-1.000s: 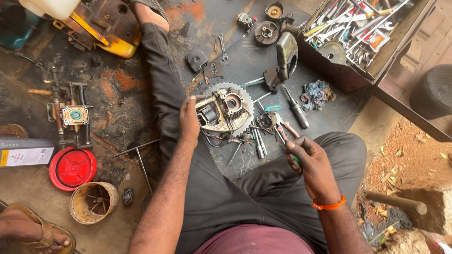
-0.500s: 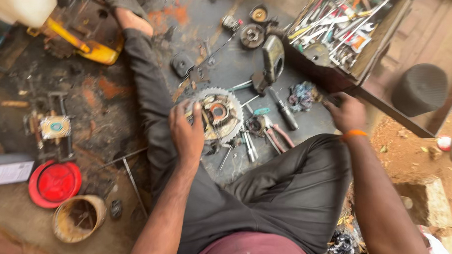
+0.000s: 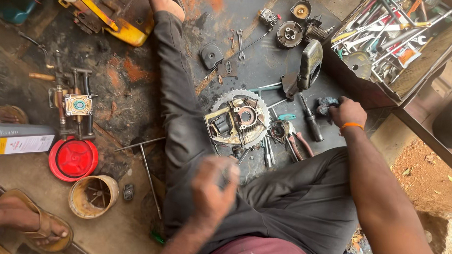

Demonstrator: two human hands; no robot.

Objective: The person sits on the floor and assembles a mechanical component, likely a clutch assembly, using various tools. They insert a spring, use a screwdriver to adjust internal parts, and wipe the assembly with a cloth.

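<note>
On the oily floor, the right hand (image 3: 346,113) grasps a bluish rag (image 3: 327,104); left hand's (image 3: 211,188) grip is blurred, untellable.

A crumpled dark blue-grey rag (image 3: 327,106) lies on the oily floor at three o'clock of the toothed engine casing (image 3: 238,119), under the right hand (image 3: 348,112).

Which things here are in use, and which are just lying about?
In hand or at the hands:
- right hand on a dark rag
- left hand, blurred, above the lap
- toothed engine casing
- pliers

Lying about:
- red lid
- rusty can
- toolbox
- yellow housing
- T-wrench
</note>
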